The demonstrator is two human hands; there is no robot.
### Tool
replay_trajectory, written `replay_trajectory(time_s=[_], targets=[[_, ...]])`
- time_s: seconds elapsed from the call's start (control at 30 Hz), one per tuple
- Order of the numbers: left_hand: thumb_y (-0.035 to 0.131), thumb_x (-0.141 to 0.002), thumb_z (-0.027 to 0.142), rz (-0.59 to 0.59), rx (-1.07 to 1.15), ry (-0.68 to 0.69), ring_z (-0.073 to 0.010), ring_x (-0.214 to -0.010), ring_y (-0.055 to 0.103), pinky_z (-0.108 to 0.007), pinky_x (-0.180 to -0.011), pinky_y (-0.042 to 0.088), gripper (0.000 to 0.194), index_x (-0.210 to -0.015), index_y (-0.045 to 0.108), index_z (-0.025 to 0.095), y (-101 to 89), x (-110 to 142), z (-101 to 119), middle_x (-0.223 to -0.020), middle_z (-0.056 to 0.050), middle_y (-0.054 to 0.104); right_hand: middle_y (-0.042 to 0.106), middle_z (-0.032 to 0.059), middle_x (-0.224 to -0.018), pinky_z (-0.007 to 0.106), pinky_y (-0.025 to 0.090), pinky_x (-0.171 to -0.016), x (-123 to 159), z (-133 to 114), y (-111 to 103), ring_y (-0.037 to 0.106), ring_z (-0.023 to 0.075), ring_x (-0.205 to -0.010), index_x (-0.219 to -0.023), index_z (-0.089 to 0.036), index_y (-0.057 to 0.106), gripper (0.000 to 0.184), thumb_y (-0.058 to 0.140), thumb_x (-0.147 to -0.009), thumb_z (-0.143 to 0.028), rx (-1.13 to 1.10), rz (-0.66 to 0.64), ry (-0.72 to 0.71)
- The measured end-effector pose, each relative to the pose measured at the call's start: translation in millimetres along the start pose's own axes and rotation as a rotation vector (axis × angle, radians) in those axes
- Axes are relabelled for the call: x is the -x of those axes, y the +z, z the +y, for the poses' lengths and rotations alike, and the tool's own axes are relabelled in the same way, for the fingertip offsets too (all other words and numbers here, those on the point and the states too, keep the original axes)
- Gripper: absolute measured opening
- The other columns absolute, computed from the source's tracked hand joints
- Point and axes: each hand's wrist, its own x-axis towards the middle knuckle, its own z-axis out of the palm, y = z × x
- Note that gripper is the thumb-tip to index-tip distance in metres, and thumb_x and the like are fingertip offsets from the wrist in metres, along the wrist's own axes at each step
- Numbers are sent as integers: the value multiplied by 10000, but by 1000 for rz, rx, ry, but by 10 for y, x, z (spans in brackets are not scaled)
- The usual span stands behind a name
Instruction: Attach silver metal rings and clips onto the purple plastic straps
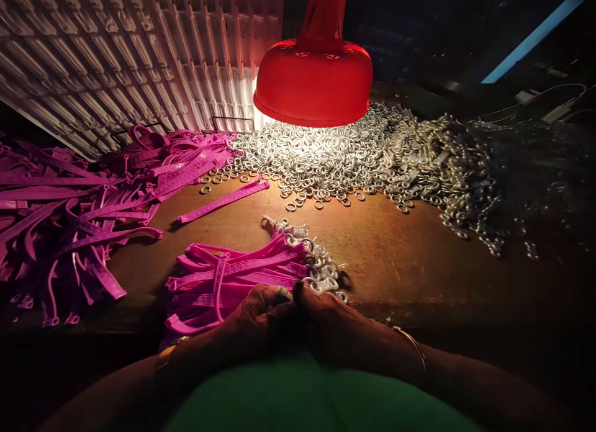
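My left hand (258, 314) and my right hand (328, 320) meet at the near edge of the brown table (395, 258), fingers curled together around something small that the shadow hides. Just beyond them lies a stack of magenta plastic straps (228, 277) with metal rings and clips (321, 267) at their right ends. My left hand touches the near side of that stack. A bangle (412, 342) circles my right wrist.
A red lamp shade (314, 78) hangs over a wide heap of loose metal rings (335, 153). More clips (465, 177) spread to the right. Loose magenta straps (69, 208) pile up at left. A white ribbed panel (125, 53) stands behind.
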Motion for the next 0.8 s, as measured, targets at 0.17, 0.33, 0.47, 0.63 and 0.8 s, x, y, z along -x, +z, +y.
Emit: replay_trajectory(time_s=[0.17, 0.33, 0.47, 0.63, 0.8], targets=[[671, -781, 429, 29, -25, -8, -74, -547, 409, -232, -516, 277, 325, -785, 569, 120, 10, 52, -14, -634, 16, 479, 537, -30, -696, 192, 243, -485, 55, 177, 163, 359, 72, -558, -998, -171, 434, 176, 463, -835, -112, -76, 140, -12], [696, -745, 453, 94, -43, 10, -73, -529, 405, -232, -506, 277, 357, -752, 579, 116, 52, 69, -32, -611, 19, 481, 570, -12, -710, 218, 287, -513, 89, 230, 252, 386, 102, -562, -1208, -180, 410, 328, 451, -884, -162, -47, 229, -32], [693, -755, 427, 89, -10, 42, -75, -534, 407, -238, -521, 287, 323, -772, 596, 120, 94, 74, -31, -614, 22, 474, 610, 50, -870, 255, 364, -605, 134, 193, 240, 496, 150, -680, -1310, -207, 373, 433, 467, -888, -177, 36, 285, -48], [693, -749, 446, 105, -47, 61, -59, -507, 359, -224, -488, 251, 345, -712, 560, 129, 124, 98, -22, -582, 39, 423, 600, 33, -781, 238, 358, -591, 150, 251, 263, 498, 140, -640, -1268, -184, 394, 385, 493, -898, -225, 56, 268, 0], [619, -793, 503, 112, -203, 116, -68, -523, 341, -231, -481, 255, 383, -708, 504, 148, 115, 109, -24, -592, 38, 403, 602, 32, -768, 232, 315, -576, 132, 220, 240, 498, 137, -625, -1101, -187, 461, 238, 491, -865, -177, 117, 211, 92]])
